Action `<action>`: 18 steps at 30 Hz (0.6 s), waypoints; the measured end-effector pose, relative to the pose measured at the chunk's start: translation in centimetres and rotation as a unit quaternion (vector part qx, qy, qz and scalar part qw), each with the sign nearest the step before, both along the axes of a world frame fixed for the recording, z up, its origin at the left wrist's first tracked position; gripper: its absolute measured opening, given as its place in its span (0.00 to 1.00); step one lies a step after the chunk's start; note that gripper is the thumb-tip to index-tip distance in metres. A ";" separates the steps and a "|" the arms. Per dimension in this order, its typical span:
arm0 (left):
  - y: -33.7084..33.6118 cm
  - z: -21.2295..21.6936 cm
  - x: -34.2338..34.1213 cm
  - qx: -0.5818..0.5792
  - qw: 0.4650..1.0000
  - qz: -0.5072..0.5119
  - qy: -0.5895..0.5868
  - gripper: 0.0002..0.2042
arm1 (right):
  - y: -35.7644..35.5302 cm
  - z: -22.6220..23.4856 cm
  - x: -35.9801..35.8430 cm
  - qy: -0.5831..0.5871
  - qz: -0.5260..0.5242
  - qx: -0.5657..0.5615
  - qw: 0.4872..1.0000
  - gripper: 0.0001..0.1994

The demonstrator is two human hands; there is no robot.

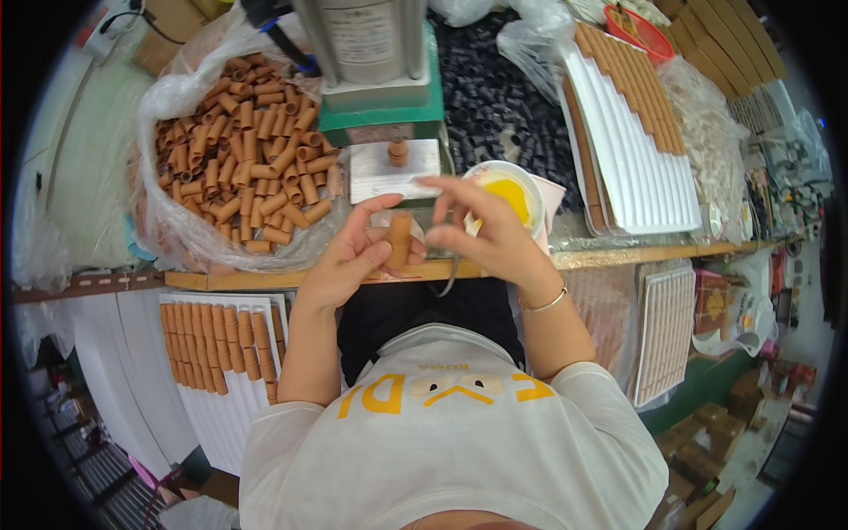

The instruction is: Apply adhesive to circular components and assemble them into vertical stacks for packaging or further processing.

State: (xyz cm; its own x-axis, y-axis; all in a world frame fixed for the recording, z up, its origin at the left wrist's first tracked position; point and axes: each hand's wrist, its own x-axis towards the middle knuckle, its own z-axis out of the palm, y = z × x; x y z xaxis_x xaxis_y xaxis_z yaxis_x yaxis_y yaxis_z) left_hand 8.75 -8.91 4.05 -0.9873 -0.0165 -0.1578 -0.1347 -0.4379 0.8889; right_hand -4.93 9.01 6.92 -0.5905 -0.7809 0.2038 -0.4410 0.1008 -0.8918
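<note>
My left hand (356, 247) is closed around a short light-brown tube (400, 237), held upright just above the table's front edge. Beside it my right hand (488, 231) is slightly blurred, its fingers apart, with nothing seen in them. Beyond both hands is a press with a green base (382, 119) and a metal plate (371, 184). A small ringed brown piece (398, 153) stands on that plate. Past my right hand sits a white bowl (535, 196) with something yellow (511, 198) in it, partly hidden by that hand.
Brown tubes (256, 159) fill a plastic-lined heap at left. Black tubes (503, 97) lie behind the bowl. A white ridged tray (636, 190) at right carries rows of brown tubes. Another ridged tray (212, 420) with brown pieces sits below the wooden table edge (609, 259) at left.
</note>
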 end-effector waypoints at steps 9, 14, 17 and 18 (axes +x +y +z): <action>4.9 -1.9 -2.6 -0.201 0.977 0.066 0.020 0.30 | 2.3 -1.8 1.1 -0.063 -0.058 0.030 0.996 0.11; 3.6 -1.5 -1.6 -0.421 0.890 0.174 0.024 0.22 | 1.7 -2.2 -2.1 0.052 -0.100 0.015 0.993 0.09; -2.3 -2.2 0.1 -0.523 0.793 0.310 0.046 0.17 | 3.3 -5.3 -8.8 0.283 -0.231 0.186 0.912 0.08; -4.0 -2.4 0.7 -0.528 0.772 0.354 0.010 0.16 | 3.9 -6.2 -10.6 0.326 -0.236 0.270 0.875 0.08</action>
